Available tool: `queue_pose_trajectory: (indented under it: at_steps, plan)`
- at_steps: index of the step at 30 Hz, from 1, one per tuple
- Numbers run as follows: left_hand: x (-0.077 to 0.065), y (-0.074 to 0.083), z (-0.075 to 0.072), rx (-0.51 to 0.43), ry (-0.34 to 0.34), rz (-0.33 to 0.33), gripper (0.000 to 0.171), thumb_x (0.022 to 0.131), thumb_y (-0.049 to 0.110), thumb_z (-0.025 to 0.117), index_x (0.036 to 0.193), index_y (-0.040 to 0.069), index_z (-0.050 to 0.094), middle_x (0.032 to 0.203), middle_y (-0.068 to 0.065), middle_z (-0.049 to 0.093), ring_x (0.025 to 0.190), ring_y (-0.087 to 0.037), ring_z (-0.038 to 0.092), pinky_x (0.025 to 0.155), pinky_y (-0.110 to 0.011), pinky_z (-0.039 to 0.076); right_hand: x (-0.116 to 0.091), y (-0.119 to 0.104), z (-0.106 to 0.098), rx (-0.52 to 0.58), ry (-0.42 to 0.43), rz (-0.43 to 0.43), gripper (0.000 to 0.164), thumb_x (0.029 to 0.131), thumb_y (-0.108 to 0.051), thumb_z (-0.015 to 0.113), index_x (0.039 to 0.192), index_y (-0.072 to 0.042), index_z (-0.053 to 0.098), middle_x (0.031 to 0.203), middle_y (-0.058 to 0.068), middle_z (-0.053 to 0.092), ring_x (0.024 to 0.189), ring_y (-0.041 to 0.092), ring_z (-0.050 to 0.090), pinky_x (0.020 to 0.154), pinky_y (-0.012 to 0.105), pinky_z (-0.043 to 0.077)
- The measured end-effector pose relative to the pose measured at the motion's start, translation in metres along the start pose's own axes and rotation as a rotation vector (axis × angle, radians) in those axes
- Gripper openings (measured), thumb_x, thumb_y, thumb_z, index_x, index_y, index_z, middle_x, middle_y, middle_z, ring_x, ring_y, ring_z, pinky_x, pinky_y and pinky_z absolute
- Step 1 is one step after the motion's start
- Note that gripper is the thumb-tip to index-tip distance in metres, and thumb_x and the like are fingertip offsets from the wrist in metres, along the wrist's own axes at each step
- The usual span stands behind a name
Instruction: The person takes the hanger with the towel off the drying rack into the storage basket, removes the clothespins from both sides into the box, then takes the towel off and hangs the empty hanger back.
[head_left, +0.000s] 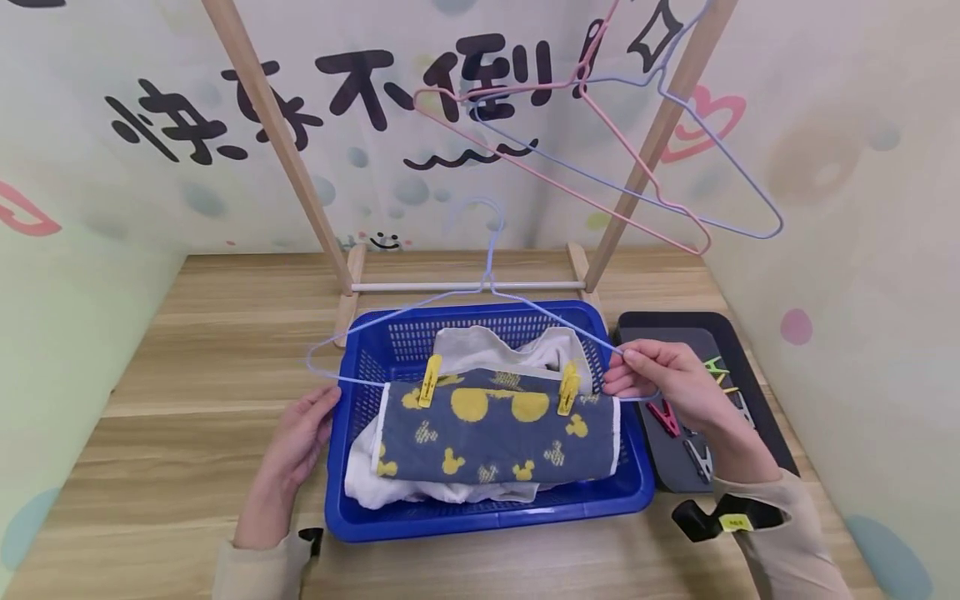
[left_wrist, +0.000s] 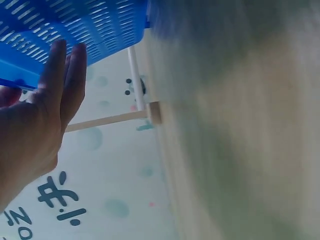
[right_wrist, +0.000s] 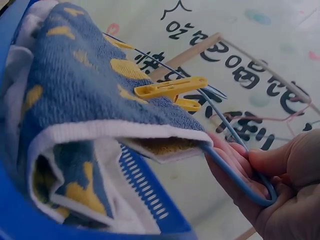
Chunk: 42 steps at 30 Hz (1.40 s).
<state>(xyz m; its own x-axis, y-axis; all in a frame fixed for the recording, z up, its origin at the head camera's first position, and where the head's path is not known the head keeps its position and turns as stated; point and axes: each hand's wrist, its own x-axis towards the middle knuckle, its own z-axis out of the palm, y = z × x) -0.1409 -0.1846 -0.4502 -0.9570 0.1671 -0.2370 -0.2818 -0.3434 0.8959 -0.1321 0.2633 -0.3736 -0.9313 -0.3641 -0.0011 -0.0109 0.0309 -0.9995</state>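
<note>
A blue wire hanger [head_left: 551,315] hangs over the basket with a dark blue towel [head_left: 480,437], patterned in yellow, folded over its bottom bar. Two yellow clothespins [head_left: 430,381] clip the towel near its sides. My right hand [head_left: 675,383] grips the hanger's right end between thumb and fingers; the right wrist view shows the blue wire [right_wrist: 235,180] looping through that hand [right_wrist: 280,175]. My left hand [head_left: 303,433] touches the left rim of the blue basket [head_left: 491,521]. Seen in the left wrist view, its fingers [left_wrist: 75,80] lie extended along the basket's outer wall.
White cloth [head_left: 397,492] lies in the basket under the towel. A black tray [head_left: 675,325] with several colored clothespins stands to the right. Behind is a wooden rack [head_left: 273,125]; a pink hanger [head_left: 517,162] and another blue hanger [head_left: 731,154] hang above.
</note>
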Motion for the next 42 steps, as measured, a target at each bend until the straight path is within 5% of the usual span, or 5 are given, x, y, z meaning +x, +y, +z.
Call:
queue_pose_trajectory:
  at_steps: [10, 17, 27, 32, 42]
  plan:
    - [0.035, -0.013, -0.049, 0.063, 0.082, 0.379, 0.025, 0.092, 0.006, 0.058, 0.113, -0.007, 0.063, 0.101, -0.017, 0.069, 0.09, -0.019, 0.067, 0.077, -0.026, 0.055, 0.009, 0.027, -0.005, 0.037, 0.005, 0.119, 0.035, 0.101, -0.007, 0.041, 0.104, 0.027, 0.044, 0.087, 0.011, 0.07, 0.08, 0.019, 0.07, 0.071, 0.031, 0.056]
    - [0.008, 0.03, -0.002, 0.173, 0.041, 0.321, 0.019, 0.094, 0.011, 0.058, 0.108, 0.001, 0.067, 0.091, -0.004, 0.071, 0.079, -0.012, 0.066, 0.069, -0.022, 0.055, 0.01, 0.031, -0.011, 0.09, -0.039, 0.113, 0.029, 0.101, -0.006, 0.04, 0.103, 0.022, 0.049, 0.087, 0.01, 0.07, 0.08, 0.019, 0.07, 0.071, 0.031, 0.056]
    - [0.007, 0.04, 0.007, -0.104, -0.38, 0.172, 0.038, 0.104, 0.015, 0.03, 0.113, 0.006, 0.065, 0.103, -0.009, 0.07, 0.091, -0.019, 0.068, 0.076, -0.026, 0.055, 0.012, 0.028, -0.017, 0.199, -0.15, 0.071, 0.025, 0.101, -0.002, 0.037, 0.099, 0.004, 0.061, 0.091, 0.011, 0.07, 0.082, 0.019, 0.069, 0.073, 0.031, 0.056]
    - [0.008, 0.037, 0.006, -0.143, -0.401, 0.153, 0.041, 0.105, 0.015, 0.026, 0.112, 0.005, 0.065, 0.101, -0.011, 0.07, 0.091, -0.02, 0.068, 0.077, -0.026, 0.055, 0.014, 0.026, -0.017, 0.217, -0.2, 0.087, 0.025, 0.101, -0.001, 0.036, 0.1, 0.005, 0.061, 0.09, 0.012, 0.07, 0.081, 0.019, 0.07, 0.073, 0.031, 0.055]
    - [0.003, 0.037, 0.001, 0.07, -0.402, 0.006, 0.035, 0.104, 0.017, 0.031, 0.104, 0.013, 0.066, 0.096, -0.006, 0.071, 0.09, -0.017, 0.068, 0.074, -0.028, 0.056, 0.016, 0.025, -0.015, 0.139, -0.152, 0.12, 0.025, 0.101, -0.006, 0.04, 0.1, 0.014, 0.056, 0.087, 0.01, 0.07, 0.078, 0.018, 0.07, 0.072, 0.031, 0.056]
